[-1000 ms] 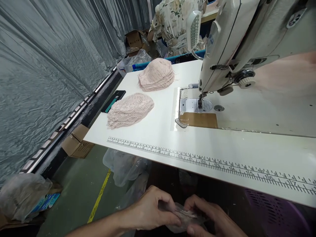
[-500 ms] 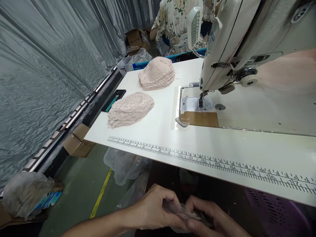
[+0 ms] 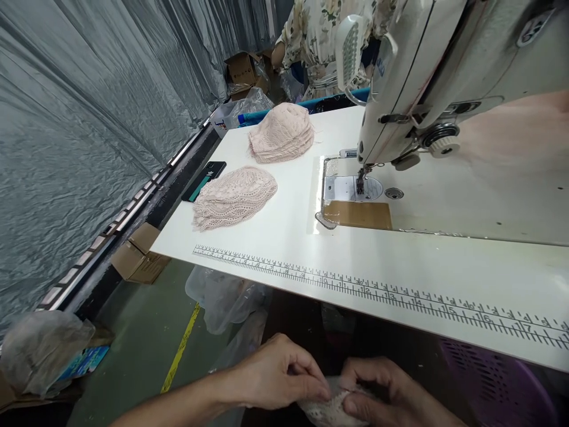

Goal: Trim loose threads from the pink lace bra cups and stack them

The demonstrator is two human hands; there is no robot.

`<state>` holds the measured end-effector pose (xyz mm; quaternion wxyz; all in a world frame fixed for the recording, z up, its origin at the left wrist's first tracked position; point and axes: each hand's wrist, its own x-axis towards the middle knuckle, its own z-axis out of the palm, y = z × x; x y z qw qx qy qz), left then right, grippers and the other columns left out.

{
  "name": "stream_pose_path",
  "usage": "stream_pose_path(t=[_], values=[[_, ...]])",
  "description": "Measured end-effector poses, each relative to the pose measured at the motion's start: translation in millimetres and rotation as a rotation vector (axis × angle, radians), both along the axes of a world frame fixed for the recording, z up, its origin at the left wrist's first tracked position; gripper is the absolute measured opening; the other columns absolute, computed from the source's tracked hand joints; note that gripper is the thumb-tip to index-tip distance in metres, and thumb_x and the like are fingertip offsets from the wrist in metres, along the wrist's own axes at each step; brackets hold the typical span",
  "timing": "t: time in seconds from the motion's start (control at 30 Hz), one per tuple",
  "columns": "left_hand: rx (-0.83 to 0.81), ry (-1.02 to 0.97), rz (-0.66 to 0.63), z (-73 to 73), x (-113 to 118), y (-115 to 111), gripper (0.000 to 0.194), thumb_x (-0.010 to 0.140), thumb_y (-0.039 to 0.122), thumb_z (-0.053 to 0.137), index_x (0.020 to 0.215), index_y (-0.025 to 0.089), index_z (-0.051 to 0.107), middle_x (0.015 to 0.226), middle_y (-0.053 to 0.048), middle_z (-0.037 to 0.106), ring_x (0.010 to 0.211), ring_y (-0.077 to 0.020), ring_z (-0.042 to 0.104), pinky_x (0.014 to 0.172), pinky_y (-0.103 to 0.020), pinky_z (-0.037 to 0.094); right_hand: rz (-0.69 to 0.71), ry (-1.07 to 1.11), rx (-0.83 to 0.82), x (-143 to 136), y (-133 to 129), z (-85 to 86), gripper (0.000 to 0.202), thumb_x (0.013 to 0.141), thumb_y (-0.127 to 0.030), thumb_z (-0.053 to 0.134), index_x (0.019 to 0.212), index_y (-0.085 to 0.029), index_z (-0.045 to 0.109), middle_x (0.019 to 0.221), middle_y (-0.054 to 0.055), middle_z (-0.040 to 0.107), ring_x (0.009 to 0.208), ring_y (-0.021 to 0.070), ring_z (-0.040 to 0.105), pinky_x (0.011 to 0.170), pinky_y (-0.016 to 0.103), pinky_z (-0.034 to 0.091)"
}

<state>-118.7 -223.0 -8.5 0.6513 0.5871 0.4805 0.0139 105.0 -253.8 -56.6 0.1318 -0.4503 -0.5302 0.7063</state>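
Below the table's front edge, my left hand [image 3: 284, 375] and my right hand [image 3: 386, 388] are close together at a pale pink lace piece [image 3: 331, 410]. The fingers of both hands are closed on it, the left at its upper left side and the right with the thumb on top. Its lower part runs out of the picture. On the white sewing table [image 3: 284, 234], a stack of pink lace pieces [image 3: 235, 198] lies at the left, with a second, rounded stack [image 3: 282, 133] behind it. The sewing machine [image 3: 400, 107] stands at the right, apart from both hands.
A dark phone-like object [image 3: 204, 181] lies beside the front stack. Printed along the table edge is a ruler scale [image 3: 347, 284]. A purple basket [image 3: 502, 385] is under the table. Cardboard box [image 3: 140, 254] and plastic bags [image 3: 226, 299] lie left. A person in floral clothing [image 3: 329, 41] is behind.
My hands have moved slightly apart and the lace piece has turned, so more of its patterned surface shows below my fingers. The stacks and machine stay where they were.
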Motion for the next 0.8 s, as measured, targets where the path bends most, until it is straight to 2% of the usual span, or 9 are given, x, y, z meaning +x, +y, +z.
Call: stream_pose_path(t=[0.13, 0.23, 0.37, 0.5, 0.6, 0.7, 0.8], values=[[-0.038, -0.011, -0.032, -7.2, -7.9, -1.7, 0.028, 0.065, 0.038, 0.080, 0.086, 0.018, 0.077, 0.077, -0.001, 0.073, 0.073, -0.0140, 0.063, 0.062, -0.016, 0.042, -0.004, 0.081, -0.044, 4.5, 2.7, 1.5, 0.040, 0.080, -0.060, 0.058, 0.070, -0.021, 0.053, 0.069, -0.003, 0.047, 0.070, 0.0147, 0.045, 0.065, 0.025, 0.036], [-0.069, -0.021, -0.061, -8.5, -10.0, -1.8, 0.024, 0.072, 0.037, 0.075, 0.089, 0.019, 0.077, 0.077, -0.001, 0.074, 0.071, -0.0136, 0.065, 0.062, -0.017, 0.044, -0.003, 0.107, -0.068, 10.3, 2.4, 1.6, 0.043, 0.082, -0.061, 0.056, 0.071, -0.020, 0.050, 0.070, -0.003, 0.045, 0.069, 0.0141, 0.041, 0.065, 0.026, 0.034], [-0.077, -0.063, -0.113, -0.6, -5.6, 1.3, 0.021, 0.080, 0.031, 0.065, 0.093, 0.020, 0.076, 0.081, -0.003, 0.074, 0.073, -0.0137, 0.066, 0.066, -0.018, 0.047, 0.015, 0.129, -0.084, 16.9, 1.3, 0.6, 0.043, 0.083, -0.062, 0.054, 0.072, -0.020, 0.050, 0.071, -0.003, 0.046, 0.069, 0.0142, 0.040, 0.065, 0.026, 0.033], [-0.019, -0.084, -0.157, 1.1, -3.4, 3.4, 0.024, 0.085, 0.030, 0.057, 0.097, 0.019, 0.076, 0.084, -0.004, 0.074, 0.072, -0.0122, 0.065, 0.064, -0.017, 0.045, 0.005, 0.178, -0.098, 19.5, 1.2, -0.3, 0.042, 0.085, -0.060, 0.054, 0.071, -0.021, 0.047, 0.070, -0.004, 0.043, 0.068, 0.0131, 0.038, 0.064, 0.025, 0.031], [-0.053, -0.117, -0.120, -5.6, -4.4, 1.6, 0.026, 0.080, 0.033, 0.065, 0.099, 0.018, 0.075, 0.085, -0.004, 0.074, 0.072, -0.0123, 0.065, 0.066, -0.017, 0.045, -0.012, 0.232, -0.120, 19.9, 1.3, -2.2, 0.041, 0.086, -0.059, 0.054, 0.071, -0.021, 0.047, 0.069, -0.004, 0.042, 0.067, 0.0126, 0.037, 0.063, 0.025, 0.030], [-0.088, -0.096, -0.068, -10.1, -4.7, -1.0, 0.027, 0.072, 0.034, 0.074, 0.093, 0.018, 0.076, 0.079, -0.003, 0.074, 0.070, -0.0129, 0.064, 0.064, -0.017, 0.045, -0.009, 0.256, -0.138, 22.2, 0.9, -4.2, 0.042, 0.085, -0.060, 0.055, 0.072, -0.021, 0.045, 0.069, -0.004, 0.041, 0.066, 0.0125, 0.036, 0.062, 0.025, 0.030], [-0.013, -0.056, -0.108, -6.4, -3.7, -0.8, 0.023, 0.082, 0.034, 0.064, 0.092, 0.018, 0.076, 0.081, -0.004, 0.074, 0.069, -0.0125, 0.064, 0.061, -0.017, 0.044, 0.005, 0.225, -0.136, 26.3, 1.0, -4.1, 0.042, 0.087, -0.059, 0.053, 0.072, -0.021, 0.046, 0.071, -0.004, 0.042, 0.068, 0.0131, 0.037, 0.065, 0.026, 0.031]])
